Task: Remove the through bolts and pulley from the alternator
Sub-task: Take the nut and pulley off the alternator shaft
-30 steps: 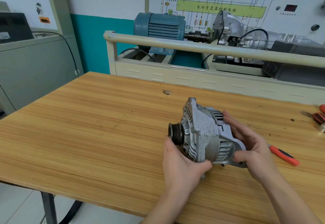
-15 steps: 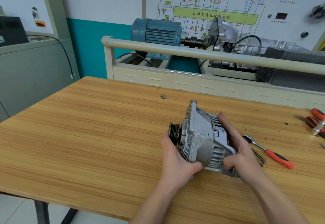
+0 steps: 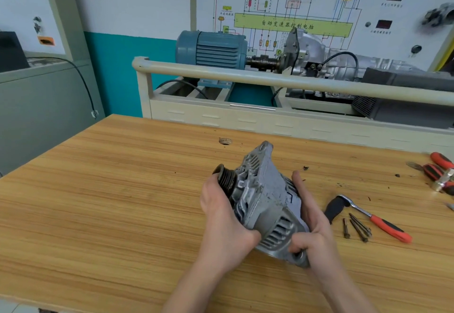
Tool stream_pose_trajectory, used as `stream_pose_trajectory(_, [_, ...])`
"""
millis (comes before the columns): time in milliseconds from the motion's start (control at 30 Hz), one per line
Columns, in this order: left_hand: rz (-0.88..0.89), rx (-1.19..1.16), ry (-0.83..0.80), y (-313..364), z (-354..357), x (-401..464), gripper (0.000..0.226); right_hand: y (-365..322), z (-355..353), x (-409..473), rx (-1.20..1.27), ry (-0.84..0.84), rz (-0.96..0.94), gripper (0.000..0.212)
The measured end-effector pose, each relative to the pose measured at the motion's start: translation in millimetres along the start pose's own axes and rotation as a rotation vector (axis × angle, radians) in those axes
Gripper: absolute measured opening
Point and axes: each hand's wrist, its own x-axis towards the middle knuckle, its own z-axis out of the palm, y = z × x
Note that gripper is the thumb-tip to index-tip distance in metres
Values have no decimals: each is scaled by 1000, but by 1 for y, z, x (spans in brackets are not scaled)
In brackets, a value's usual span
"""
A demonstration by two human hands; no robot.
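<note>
Both hands, left hand (image 3: 224, 221) and right hand (image 3: 313, 231), clasp the alternator (image 3: 264, 202), now tilted pulley (image 3: 224, 177) upward; loose bolts (image 3: 356, 226) lie right of them.

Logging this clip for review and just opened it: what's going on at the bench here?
A person holds an alternator in both hands over a wooden table. The left hand grips the front end by the pulley, which is still on. The right hand wraps the rear housing. Several long bolts already lie loose on the table beside a red-handled ratchet.
</note>
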Motion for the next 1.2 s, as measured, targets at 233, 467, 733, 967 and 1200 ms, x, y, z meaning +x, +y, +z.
stream_pose_trajectory(233, [-105,111,-119,23,-13,20,98,-7,2,4,-125,-1,87,113])
stream_pose_trajectory(467, [-84,396,-216,56,-14,36,82,-2,2,-3,-100,-50,187,108])
stream_pose_trajectory(733, [-93,483,-320,63,-21,53,85,-2,13,-2,-291,-28,227,104])
stream_pose_trajectory(967, [54,563,-366,63,-18,48,93,0,14,-15,-346,-39,180,114])
stream_pose_trajectory(1200, [244,663,-309,66,7,24,94,-19,-13,-20,-273,-8,213,111])
